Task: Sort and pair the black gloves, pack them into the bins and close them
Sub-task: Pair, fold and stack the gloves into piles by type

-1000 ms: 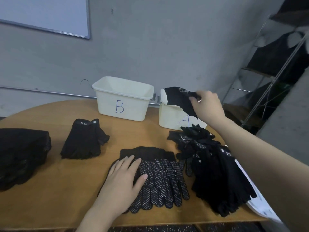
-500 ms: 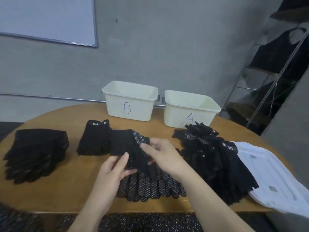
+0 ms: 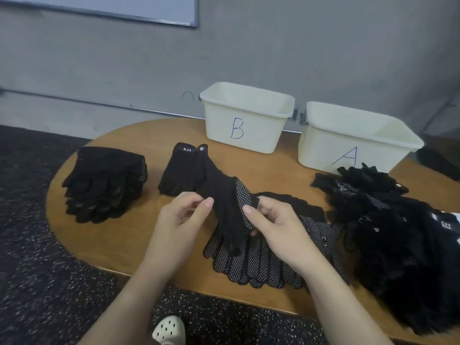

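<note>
A black dotted glove (image 3: 227,210) hangs between my two hands above the table. My left hand (image 3: 181,220) pinches its left edge with thumb and fingers. My right hand (image 3: 273,225) grips its cuff end on the right. Beneath it lies a flat stack of dotted gloves (image 3: 261,260), palms up. A big unsorted heap of black gloves (image 3: 398,240) fills the right side. Bin B (image 3: 245,118) and bin A (image 3: 353,143), both cream and without lids, stand at the back.
A pile of full-finger black gloves (image 3: 104,183) sits at the table's left. A short stack of fingerless gloves (image 3: 183,173) with a white label lies in front of bin B. The round wooden table (image 3: 139,235) edges onto speckled dark floor; a pale shoe (image 3: 169,329) shows below.
My right hand brought the glove from over bin A down to the table's middle. My left hand left the dotted stack and took hold of the glove. The view shifted right and nearer.
</note>
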`<state>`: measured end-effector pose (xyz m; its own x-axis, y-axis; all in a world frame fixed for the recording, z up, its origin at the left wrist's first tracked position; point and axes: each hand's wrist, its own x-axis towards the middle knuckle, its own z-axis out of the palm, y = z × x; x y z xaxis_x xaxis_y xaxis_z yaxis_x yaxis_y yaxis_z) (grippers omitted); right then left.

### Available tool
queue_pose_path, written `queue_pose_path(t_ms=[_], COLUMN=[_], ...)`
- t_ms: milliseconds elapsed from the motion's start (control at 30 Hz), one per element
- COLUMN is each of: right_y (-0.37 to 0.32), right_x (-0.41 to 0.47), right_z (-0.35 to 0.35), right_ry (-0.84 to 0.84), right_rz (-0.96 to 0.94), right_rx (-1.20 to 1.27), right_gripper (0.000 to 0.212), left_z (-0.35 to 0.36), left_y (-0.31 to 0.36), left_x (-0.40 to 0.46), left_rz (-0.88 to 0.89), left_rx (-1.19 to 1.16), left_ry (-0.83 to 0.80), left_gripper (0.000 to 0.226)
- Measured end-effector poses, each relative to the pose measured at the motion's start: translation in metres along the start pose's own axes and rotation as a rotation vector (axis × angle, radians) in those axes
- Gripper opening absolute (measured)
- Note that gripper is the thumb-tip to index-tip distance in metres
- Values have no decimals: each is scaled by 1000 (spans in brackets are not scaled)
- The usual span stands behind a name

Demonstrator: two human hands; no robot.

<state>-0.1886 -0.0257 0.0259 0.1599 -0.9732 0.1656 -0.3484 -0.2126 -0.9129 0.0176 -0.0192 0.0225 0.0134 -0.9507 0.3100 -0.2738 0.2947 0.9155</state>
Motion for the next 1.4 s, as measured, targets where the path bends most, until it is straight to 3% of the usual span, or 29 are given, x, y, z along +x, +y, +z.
queue_pose_path(t_ms=[67, 167, 267, 300, 400, 567, 733, 833, 933, 1033, 1100, 1267, 1333, 1400], right_y=[1, 7, 12, 11, 8, -7, -19, -19, -14, -8, -7, -7, -7, -8], right_x=[1, 3, 5, 3, -2, -13, -21, -21, -19, -15, -13, -11, -12, -12], right_z=[-1, -3, -4, -4, -5, -2, 4, 2, -2, -7, -10, -14, -16, -19], right_ry=[-41, -32, 139, 211, 283, 101, -1, 45, 137, 228, 237, 210, 201, 204], right_rz=[3, 25, 53, 47, -23, -171, -193, -163, -142, -62, -23, -29, -33, -34], right_rx=[-56, -133, -193, -223, -199, -143, 33, 103, 157, 183, 216, 242, 231, 223], right_gripper=[61, 44, 13, 12, 20, 37, 26, 29, 16, 39, 51, 43, 50, 53], left_z=[2, 7, 11, 12, 14, 25, 36, 39, 42, 42, 42, 40, 38, 37], left_y=[1, 2, 2, 3, 7, 16, 19, 20, 20, 18, 16, 9, 8, 7], left_x=[2, 1, -2, -3, -5, -10, -16, -17, -18, -16, -15, -9, -6, -5], left_rz=[-6, 6, 24, 28, 57, 147, 200, 242, 241, 259, 227, 19, 8, 6], left_rx=[-27, -44, -63, -67, -80, -82, -7, 69, 60, 39, 58, 35, -1, -75], left_ry=[-13, 10, 29, 35, 28, 27, -13, -53, -83, -40, -7, -98, -146, -166], left_gripper=[32, 31, 28, 26, 19, 19, 12, 20, 21, 26, 36, 67, 60, 38])
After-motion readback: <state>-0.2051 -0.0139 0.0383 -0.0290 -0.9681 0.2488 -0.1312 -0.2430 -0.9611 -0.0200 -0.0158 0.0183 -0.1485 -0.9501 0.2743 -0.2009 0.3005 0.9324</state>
